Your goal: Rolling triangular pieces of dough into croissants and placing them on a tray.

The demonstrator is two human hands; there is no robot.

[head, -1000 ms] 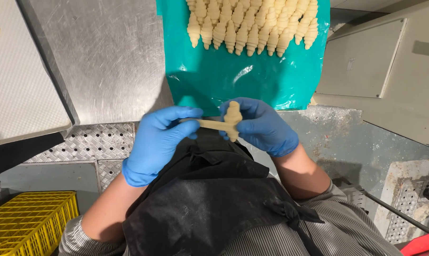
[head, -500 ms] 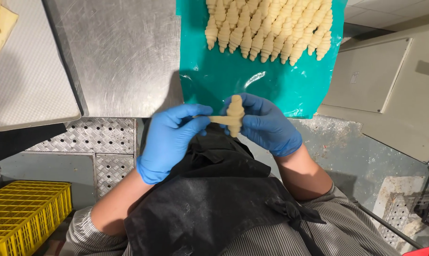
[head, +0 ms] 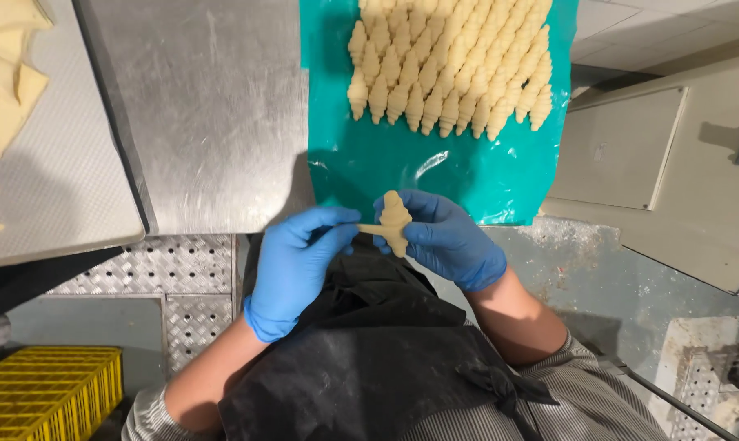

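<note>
Two gloved hands — left hand (head: pixel 296 265), right hand (head: pixel 447 241) — pinch dough roll (head: pixel 395 222); teal sheet (head: pixel 434 175) behind.

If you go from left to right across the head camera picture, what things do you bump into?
Yellow crate → dough triangles → left hand → rolled dough piece → right hand → beige cabinet panel.

Blue gloves, black apron, seemingly striped sleeves

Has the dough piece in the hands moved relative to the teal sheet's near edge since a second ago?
No. The dough piece still sits just at the teal sheet's near edge, between both hands.
</note>
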